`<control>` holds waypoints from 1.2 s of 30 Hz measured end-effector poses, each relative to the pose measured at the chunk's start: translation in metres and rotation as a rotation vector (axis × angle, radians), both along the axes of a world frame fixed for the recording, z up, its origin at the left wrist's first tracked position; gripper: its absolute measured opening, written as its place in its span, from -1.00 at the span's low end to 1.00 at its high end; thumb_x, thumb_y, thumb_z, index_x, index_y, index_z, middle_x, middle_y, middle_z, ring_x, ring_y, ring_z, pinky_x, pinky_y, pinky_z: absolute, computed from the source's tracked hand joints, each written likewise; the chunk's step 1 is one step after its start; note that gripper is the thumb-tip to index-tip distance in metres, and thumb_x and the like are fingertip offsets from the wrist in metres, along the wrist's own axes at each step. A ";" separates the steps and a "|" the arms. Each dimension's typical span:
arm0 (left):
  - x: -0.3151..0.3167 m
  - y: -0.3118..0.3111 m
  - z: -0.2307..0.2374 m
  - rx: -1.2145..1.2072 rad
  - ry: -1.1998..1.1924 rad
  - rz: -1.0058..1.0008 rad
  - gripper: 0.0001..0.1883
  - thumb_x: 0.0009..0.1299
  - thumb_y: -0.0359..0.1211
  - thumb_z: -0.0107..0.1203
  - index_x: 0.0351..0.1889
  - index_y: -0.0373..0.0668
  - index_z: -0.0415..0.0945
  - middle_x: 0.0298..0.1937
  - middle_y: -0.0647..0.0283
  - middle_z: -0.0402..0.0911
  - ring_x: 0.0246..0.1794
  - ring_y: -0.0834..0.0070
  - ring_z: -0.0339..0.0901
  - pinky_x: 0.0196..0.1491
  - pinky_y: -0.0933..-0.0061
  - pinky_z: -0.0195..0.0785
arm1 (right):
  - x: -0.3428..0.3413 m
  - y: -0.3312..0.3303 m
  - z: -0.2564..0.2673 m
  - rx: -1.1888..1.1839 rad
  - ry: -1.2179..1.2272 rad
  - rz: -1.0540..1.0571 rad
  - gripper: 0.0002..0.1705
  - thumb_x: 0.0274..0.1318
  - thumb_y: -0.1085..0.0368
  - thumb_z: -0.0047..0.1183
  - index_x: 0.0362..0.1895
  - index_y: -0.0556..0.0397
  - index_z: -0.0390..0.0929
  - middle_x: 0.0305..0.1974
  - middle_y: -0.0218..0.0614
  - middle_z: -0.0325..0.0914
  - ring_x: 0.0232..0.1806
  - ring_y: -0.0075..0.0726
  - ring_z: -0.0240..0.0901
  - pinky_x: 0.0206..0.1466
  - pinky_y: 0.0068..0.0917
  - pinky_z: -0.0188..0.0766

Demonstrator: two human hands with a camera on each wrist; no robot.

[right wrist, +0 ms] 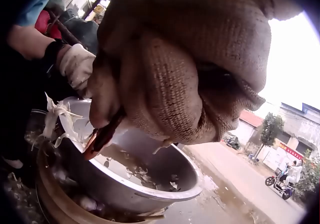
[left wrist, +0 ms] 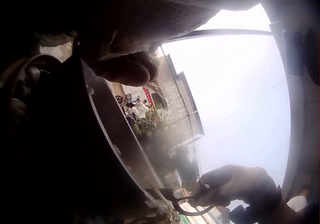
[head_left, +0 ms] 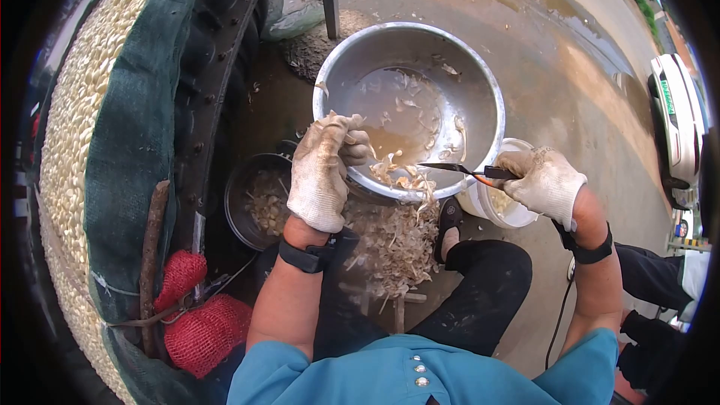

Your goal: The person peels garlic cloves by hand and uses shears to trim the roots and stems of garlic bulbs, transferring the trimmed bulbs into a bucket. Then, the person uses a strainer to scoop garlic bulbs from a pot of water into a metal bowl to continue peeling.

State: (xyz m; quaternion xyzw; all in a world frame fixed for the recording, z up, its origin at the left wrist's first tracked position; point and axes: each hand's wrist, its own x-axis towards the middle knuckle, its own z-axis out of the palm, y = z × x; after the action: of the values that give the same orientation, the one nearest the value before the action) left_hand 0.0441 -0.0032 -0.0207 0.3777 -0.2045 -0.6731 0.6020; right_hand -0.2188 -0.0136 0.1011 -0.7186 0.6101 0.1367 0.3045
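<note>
A wide metal basin (head_left: 484, 67) holds shallow brownish water and floating peels. The left hand (head_left: 321, 172), in a soiled white glove, is over its near left rim with fingers curled; nothing in its grasp is discernible. Over the near right rim, the gloved right hand (head_left: 541, 184) grips a tool with a dark blade (head_left: 442, 167) and a black and orange handle; the blade points left towards the left hand. Pale peels (head_left: 409, 178) hang over the near rim between the hands. In the right wrist view the curled right hand (right wrist: 170, 84) hides most of the handle.
A white bucket (head_left: 517, 217) stands right of the basin, and a dark pot (head_left: 234, 210) of pale pieces at left. Peels (head_left: 397, 255) lie heaped between the legs. Red net bags (head_left: 206, 337), a stick (head_left: 152, 255) and green netting (head_left: 131, 142) are left.
</note>
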 end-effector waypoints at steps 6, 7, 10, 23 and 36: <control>0.000 -0.003 -0.003 0.012 -0.031 0.009 -0.79 0.47 -0.28 -0.03 -0.14 -0.26 0.42 -0.17 0.23 0.46 -0.33 0.59 0.32 -0.27 0.55 0.23 | 0.024 -0.011 -0.007 0.045 0.307 0.388 -0.70 0.02 0.19 -0.03 -0.14 -0.13 0.60 -0.34 -0.13 0.60 -0.24 -0.01 0.56 -0.14 -0.16 0.45; 0.000 -0.004 -0.003 0.013 -0.060 -0.009 -0.78 0.47 -0.28 -0.03 -0.13 -0.27 0.42 -0.16 0.23 0.45 -0.32 0.59 0.32 -0.28 0.55 0.22 | 0.022 -0.011 -0.012 0.045 0.270 0.419 -0.70 0.02 0.22 -0.04 -0.13 -0.14 0.60 -0.33 -0.14 0.61 -0.25 -0.02 0.56 -0.15 -0.17 0.46; 0.003 -0.006 -0.008 -0.006 -0.006 -0.033 -0.77 0.47 -0.28 -0.02 -0.10 -0.28 0.43 -0.20 0.25 0.47 -0.33 0.60 0.34 -0.26 0.57 0.25 | 0.009 -0.006 -0.018 0.040 0.134 0.392 -0.67 0.00 0.26 -0.05 -0.11 -0.14 0.59 -0.32 -0.13 0.61 -0.27 -0.03 0.56 -0.16 -0.19 0.47; -0.011 0.000 0.005 -0.049 -0.460 -0.198 -0.75 0.46 -0.35 -0.04 -0.02 -0.31 0.49 -0.22 0.27 0.58 -0.26 0.64 0.45 -0.05 0.60 0.34 | -0.020 0.024 -0.007 0.114 -0.125 -0.086 -0.66 -0.10 0.32 0.05 -0.13 -0.03 0.58 -0.36 -0.11 0.58 -0.37 -0.08 0.48 -0.20 -0.35 0.44; -0.010 -0.002 0.013 0.011 -0.454 -0.120 -0.76 0.47 -0.32 -0.07 -0.08 -0.30 0.50 -0.25 0.26 0.58 -0.27 0.65 0.46 -0.09 0.58 0.34 | 0.066 -0.028 -0.066 -0.083 0.394 0.501 -0.74 0.02 0.29 -0.05 -0.18 -0.03 0.58 -0.36 -0.10 0.63 -0.25 -0.01 0.60 -0.17 -0.15 0.48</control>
State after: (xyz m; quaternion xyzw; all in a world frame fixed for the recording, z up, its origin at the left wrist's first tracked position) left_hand 0.0344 -0.0055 -0.0075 0.5099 -0.3532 -0.6063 0.4976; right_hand -0.1527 -0.0414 0.0352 -0.8180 0.4664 0.3190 0.1076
